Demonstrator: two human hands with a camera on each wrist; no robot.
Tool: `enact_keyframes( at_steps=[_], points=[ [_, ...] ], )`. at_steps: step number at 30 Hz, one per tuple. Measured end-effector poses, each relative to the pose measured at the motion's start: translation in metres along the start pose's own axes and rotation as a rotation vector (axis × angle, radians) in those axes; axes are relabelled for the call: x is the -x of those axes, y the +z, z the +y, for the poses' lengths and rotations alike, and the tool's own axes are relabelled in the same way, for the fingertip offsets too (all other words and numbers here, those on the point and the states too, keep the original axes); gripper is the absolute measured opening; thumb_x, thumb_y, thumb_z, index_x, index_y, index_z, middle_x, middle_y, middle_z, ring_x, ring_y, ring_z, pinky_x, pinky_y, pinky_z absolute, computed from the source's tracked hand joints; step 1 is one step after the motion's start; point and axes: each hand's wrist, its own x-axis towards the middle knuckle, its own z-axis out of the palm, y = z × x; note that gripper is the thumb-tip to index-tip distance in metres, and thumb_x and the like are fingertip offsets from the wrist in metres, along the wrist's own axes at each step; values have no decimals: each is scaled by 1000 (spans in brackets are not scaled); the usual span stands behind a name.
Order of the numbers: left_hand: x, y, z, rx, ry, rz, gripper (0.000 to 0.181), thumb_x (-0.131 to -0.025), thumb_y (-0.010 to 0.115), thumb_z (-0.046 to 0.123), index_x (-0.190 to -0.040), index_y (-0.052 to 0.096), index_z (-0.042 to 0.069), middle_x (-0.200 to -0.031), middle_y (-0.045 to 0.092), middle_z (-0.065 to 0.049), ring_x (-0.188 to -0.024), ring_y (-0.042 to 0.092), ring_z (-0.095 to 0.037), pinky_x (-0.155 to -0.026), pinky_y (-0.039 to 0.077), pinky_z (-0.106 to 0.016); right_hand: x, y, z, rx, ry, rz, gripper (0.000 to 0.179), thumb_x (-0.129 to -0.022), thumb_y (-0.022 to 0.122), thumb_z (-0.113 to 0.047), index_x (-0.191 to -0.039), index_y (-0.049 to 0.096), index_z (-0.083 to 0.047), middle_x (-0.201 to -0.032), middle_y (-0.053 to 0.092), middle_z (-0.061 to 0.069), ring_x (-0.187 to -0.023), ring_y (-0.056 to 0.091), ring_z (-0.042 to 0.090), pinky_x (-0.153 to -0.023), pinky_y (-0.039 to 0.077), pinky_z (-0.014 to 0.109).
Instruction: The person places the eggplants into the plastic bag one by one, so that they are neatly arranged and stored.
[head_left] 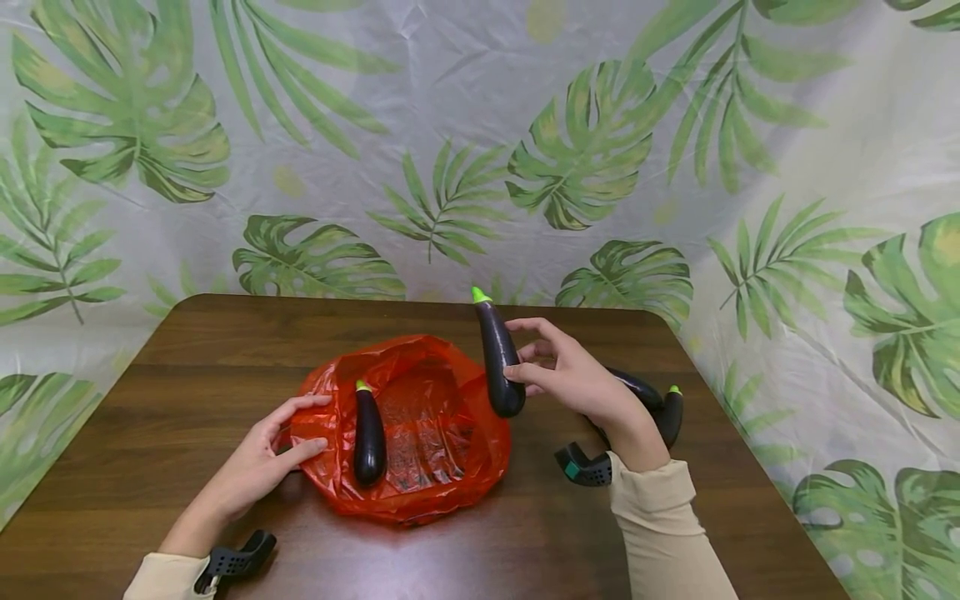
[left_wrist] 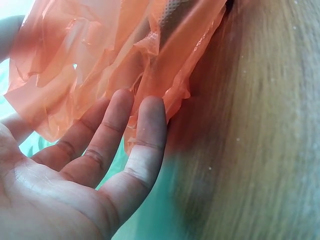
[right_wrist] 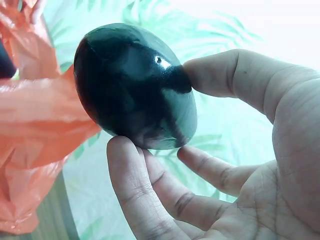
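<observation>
My right hand [head_left: 566,371] pinches a dark purple eggplant [head_left: 497,346] between thumb and fingers, near its rounded lower end. It is held raised with its green tip up, by the right rim of a red plastic bag [head_left: 487,467]. In the right wrist view the glossy end of this eggplant [right_wrist: 135,90] faces the camera. My left hand [head_left: 258,458] holds the bag's left edge, thumb and index finger over the rim; in the left wrist view the other fingers [left_wrist: 150,125] touch the outside of the bag. Another eggplant [head_left: 370,442] lies inside the open bag, on its left side.
More eggplants [head_left: 672,412] lie on the brown wooden table [head_left: 225,333] at the right, partly hidden behind my right forearm. A leaf-patterned cloth [head_left: 465,125] hangs behind the table. Both wrists carry black camera mounts [head_left: 592,467].
</observation>
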Motion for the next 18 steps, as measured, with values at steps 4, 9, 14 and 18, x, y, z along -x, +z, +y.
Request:
enact_keyframes(
  at_steps=[4,9,14,18],
  points=[
    [0,0,0,2,6,0,51,-105,66,6,-153,49,5,-134,65,4,-109,71,-5,-86,61,-24,-2,1,-8,-3,-6,-1,65,-102,70,-17,-160,40,-14,-124,67,23,-102,73,24,-93,63,45],
    [0,1,1,-3,6,1,51,-105,66,6,-153,49,5,-134,64,4,-109,70,-5,-87,61,-23,-5,2,-18,4,-22,1,65,-102,69,-17,-160,40,-14,-125,66,22,-103,72,25,-93,63,45],
    [0,0,2,-7,-5,3,52,-105,67,7,-153,49,5,-133,63,8,-109,70,-5,-87,61,-24,-10,8,-29,-9,-27,-10,65,-101,71,-19,-159,41,-17,-125,66,20,-102,72,26,-92,63,43],
    [1,0,3,-9,-14,4,52,-105,67,8,-153,49,5,-134,61,11,-110,69,-4,-87,61,-23,-16,17,-38,8,-38,-24,65,-101,71,-18,-159,42,-19,-124,66,19,-99,73,25,-91,63,46]
  ],
)
